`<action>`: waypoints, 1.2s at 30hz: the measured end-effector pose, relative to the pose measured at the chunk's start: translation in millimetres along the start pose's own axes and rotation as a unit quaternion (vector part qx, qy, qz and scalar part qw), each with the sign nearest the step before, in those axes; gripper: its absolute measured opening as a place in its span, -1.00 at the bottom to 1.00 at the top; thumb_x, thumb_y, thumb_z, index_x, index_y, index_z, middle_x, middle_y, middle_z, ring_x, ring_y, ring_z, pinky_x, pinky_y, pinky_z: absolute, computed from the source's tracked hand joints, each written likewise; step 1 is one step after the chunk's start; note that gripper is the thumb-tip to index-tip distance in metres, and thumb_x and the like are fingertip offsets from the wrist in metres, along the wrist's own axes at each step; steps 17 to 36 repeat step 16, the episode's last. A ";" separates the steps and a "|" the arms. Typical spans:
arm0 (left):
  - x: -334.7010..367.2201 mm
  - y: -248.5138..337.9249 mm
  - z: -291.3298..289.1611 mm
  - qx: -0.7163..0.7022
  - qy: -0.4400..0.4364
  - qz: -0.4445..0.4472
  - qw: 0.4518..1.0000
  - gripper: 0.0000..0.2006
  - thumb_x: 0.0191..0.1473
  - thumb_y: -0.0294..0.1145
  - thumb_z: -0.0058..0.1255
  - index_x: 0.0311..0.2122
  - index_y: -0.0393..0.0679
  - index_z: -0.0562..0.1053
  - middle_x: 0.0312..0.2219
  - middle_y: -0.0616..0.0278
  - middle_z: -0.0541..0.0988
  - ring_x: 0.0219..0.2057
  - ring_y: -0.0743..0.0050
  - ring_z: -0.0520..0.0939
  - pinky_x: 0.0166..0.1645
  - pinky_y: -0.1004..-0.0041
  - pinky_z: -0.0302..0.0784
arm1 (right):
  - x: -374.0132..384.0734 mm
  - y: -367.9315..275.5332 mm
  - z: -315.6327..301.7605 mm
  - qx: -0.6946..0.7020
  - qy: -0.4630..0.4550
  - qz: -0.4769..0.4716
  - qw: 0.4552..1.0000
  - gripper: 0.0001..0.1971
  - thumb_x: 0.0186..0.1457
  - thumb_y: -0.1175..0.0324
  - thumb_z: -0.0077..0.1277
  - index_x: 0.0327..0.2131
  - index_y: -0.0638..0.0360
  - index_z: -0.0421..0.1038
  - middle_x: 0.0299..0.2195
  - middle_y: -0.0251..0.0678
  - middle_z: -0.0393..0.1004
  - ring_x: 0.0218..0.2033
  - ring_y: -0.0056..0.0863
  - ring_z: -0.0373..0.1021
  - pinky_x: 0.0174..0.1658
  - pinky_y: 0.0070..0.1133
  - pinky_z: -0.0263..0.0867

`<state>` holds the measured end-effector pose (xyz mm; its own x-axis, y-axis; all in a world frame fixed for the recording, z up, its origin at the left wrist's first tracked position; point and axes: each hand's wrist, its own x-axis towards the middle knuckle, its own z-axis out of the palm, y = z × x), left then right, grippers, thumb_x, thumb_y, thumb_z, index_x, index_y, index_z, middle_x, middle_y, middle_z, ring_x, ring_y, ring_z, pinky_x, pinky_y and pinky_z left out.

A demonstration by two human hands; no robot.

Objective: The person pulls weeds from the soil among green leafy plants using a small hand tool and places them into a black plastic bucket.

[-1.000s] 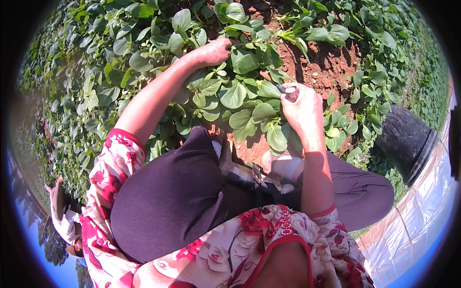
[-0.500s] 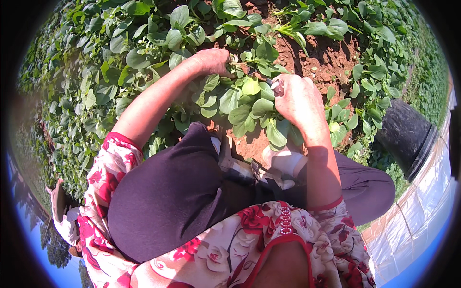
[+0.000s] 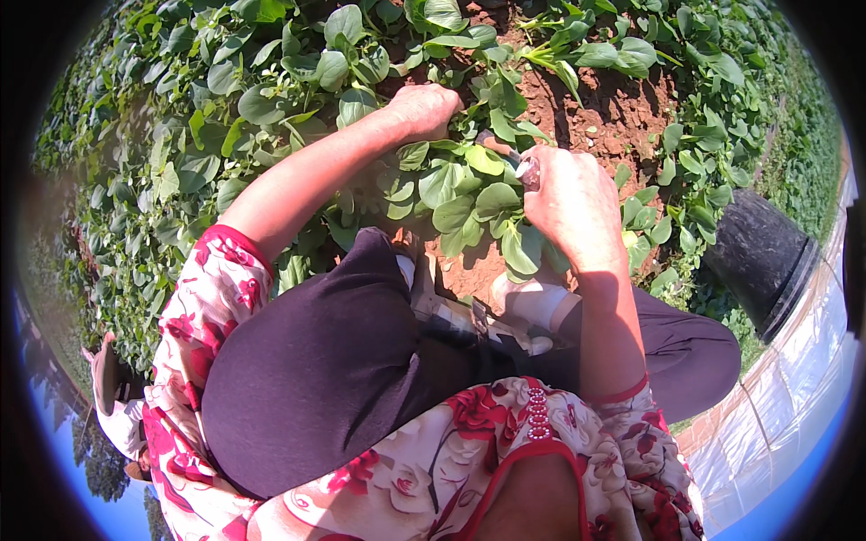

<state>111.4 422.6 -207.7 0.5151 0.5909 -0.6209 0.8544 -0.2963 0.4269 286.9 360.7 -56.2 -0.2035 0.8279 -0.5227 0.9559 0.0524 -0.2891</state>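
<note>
Among leafy green plants on reddish soil, my left hand is closed, knuckles up. Its fingertips are out of sight, so whatever it grips cannot be made out. My right hand is wrapped around the handle of what looks like a knife. A short stretch of its dark metal blade points toward my left hand, and leaves partly cover it. Between and below my hands, round-leaved plants stand close to my legs.
A black bucket lies tilted at the right, beside white sheeting. Dense plants spread on the left, with bare soil beyond my right hand. Another person is partly visible at the far left.
My left hand has shifted right, closer to my right hand. The right hand has moved slightly right and down with the knife, and more of its blade shows.
</note>
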 end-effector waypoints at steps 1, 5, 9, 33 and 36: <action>6.4 -2.2 11.1 0.015 0.012 0.004 1.000 -0.67 -0.20 -0.36 0.12 -0.22 -0.11 0.54 -0.30 -0.01 0.59 -0.17 0.08 0.60 -0.10 0.20 0.51 | -1.4 -0.7 -1.3 0.010 -0.001 0.011 1.000 -0.84 -0.11 0.49 -0.04 -0.39 0.18 0.50 -0.52 0.01 0.48 -0.40 -0.05 0.45 -0.28 -0.25 0.36; 4.6 7.6 16.7 0.036 0.039 0.018 0.998 -0.74 -0.14 -0.46 -0.04 -0.27 -0.12 0.55 -0.34 -0.02 0.60 -0.21 0.06 0.61 -0.09 0.17 0.49 | -3.8 3.8 -0.4 0.026 0.004 0.023 0.999 -0.85 -0.08 0.47 -0.05 -0.40 0.19 0.50 -0.50 0.02 0.49 -0.38 -0.03 0.45 -0.26 -0.24 0.35; 3.4 0.3 25.8 0.017 0.070 0.015 0.997 -0.76 -0.15 -0.47 -0.04 -0.30 -0.13 0.54 -0.39 -0.02 0.60 -0.23 0.06 0.61 -0.10 0.17 0.49 | -3.2 3.8 0.0 0.017 -0.002 0.027 0.999 -0.84 -0.06 0.46 -0.06 -0.39 0.19 0.51 -0.50 0.02 0.49 -0.38 -0.04 0.45 -0.25 -0.25 0.36; 9.5 -9.7 37.8 -0.026 0.084 -0.021 0.996 -0.74 -0.22 -0.44 0.05 -0.30 -0.13 0.54 -0.36 0.03 0.60 -0.19 0.10 0.60 -0.08 0.20 0.48 | -3.2 8.7 2.5 0.039 0.015 0.023 0.999 -0.80 -0.04 0.40 -0.03 -0.32 0.18 0.53 -0.47 0.05 0.49 -0.36 -0.05 0.46 -0.23 -0.27 0.36; 9.5 -9.7 37.8 -0.026 0.084 -0.021 0.996 -0.74 -0.22 -0.44 0.05 -0.30 -0.13 0.54 -0.36 0.03 0.60 -0.19 0.10 0.60 -0.08 0.20 0.48 | -3.2 8.7 2.5 0.039 0.015 0.023 0.999 -0.80 -0.04 0.40 -0.03 -0.32 0.18 0.53 -0.47 0.05 0.49 -0.36 -0.05 0.46 -0.23 -0.27 0.36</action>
